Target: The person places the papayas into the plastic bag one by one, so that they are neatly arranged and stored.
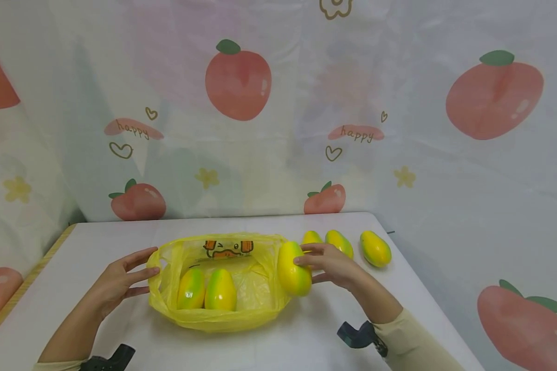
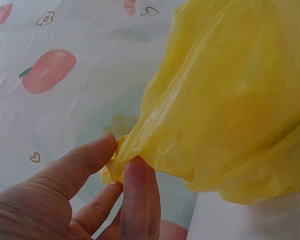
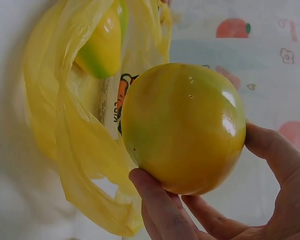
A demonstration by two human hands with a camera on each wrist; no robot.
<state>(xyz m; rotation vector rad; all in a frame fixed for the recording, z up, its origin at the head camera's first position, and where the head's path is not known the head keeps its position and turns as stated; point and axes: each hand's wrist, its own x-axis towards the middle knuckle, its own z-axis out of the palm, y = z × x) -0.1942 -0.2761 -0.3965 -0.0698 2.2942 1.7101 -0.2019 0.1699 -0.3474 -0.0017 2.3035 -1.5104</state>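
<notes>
My right hand [image 1: 336,265] grips a mango [image 1: 292,270] at the right rim of the bag [image 1: 223,322]; my left hand [image 1: 112,283] pinches the bag's left edge. Inside the bag, to the left, two mangoes [image 1: 220,290] sit side by side. Three more mangoes [image 1: 375,248] lie far right on the table [image 1: 334,355].

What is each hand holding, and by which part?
The left hand pinches the yellow bag by its left edge; the right hand grips a yellow-green fruit by its sides.

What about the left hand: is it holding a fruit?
No, in the left wrist view the left hand pinches only a gathered bit of the yellow plastic bag.
</notes>
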